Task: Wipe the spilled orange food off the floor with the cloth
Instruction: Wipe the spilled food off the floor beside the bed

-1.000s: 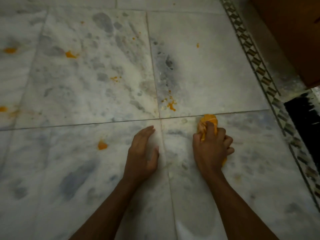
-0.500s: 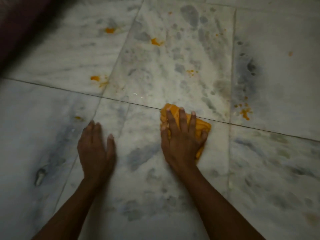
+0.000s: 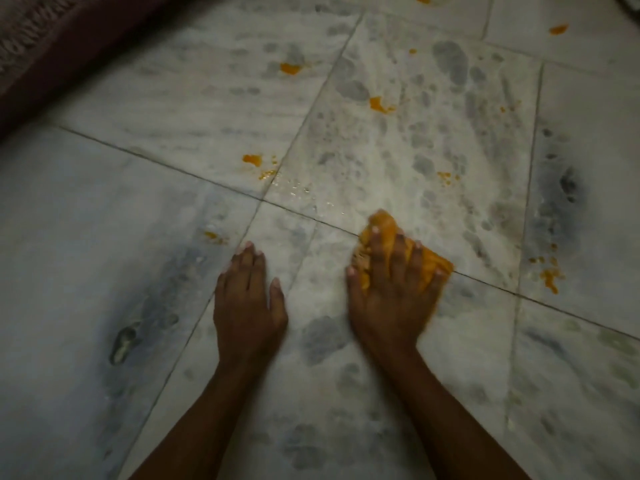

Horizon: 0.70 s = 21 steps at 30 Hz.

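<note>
Both forearms are bare, without sleeves; the left hand and right hand show short pale nails.

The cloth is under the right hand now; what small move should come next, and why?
Probably slide the cloth forward and left, toward the spots just past the tile joint. The right hand presses the cloth flat on the floor, and those spots look nearest. The left hand only props.

hands 2: left hand, right hand | cloth 1 | orange food spills about 9
</note>
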Each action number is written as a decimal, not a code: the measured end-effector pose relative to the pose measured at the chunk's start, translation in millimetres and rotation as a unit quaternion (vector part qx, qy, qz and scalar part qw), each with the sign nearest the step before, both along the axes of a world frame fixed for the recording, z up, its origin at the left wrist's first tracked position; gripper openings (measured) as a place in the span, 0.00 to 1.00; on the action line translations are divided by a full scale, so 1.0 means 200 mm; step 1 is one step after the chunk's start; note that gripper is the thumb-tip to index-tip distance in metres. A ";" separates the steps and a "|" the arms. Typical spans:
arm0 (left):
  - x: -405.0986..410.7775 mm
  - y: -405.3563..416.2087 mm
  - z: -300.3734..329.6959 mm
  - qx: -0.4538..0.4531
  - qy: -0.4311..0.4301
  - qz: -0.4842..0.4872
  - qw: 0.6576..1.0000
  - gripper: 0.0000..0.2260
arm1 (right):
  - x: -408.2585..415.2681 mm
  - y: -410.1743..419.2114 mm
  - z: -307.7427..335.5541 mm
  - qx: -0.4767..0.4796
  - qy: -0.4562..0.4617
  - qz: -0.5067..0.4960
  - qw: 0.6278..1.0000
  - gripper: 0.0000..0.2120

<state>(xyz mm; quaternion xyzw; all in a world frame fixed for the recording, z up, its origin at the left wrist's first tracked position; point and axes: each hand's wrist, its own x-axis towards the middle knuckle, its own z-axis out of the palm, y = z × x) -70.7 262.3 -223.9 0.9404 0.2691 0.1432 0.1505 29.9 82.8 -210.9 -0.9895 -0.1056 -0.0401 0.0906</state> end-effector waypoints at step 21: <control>-0.30 0.60 0.04 0.012 0.040 0.245 0.969 0.30 | -0.15 0.31 -0.01 -0.010 -0.017 0.367 0.930 0.33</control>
